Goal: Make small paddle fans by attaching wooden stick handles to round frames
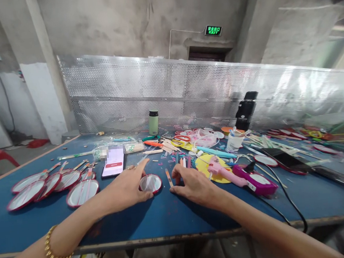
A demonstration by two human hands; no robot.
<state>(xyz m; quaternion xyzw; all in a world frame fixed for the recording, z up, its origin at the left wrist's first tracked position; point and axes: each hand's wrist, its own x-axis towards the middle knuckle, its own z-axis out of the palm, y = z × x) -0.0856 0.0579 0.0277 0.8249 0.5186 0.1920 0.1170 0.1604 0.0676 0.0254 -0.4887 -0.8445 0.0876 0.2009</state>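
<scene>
My left hand (128, 186) rests on the blue table (155, 220), its thumb and fingers touching the left rim of a small round red-rimmed mirror (151, 183). My right hand (193, 185) lies flat just right of the mirror, fingers spread and curled down, holding nothing. A short wooden stick (169, 177) lies between the two hands, close to my right fingertips. A gold bracelet (52, 246) is on my left wrist.
Several finished red-rimmed mirrors with sticks (50, 186) lie at the left. A phone (113, 162) sits beyond my left hand. A pink glue gun (243, 176) with a black cord, a yellow disc (205, 166), loose sticks, a green bottle (153, 123) and a cup (234, 142) crowd the middle and right.
</scene>
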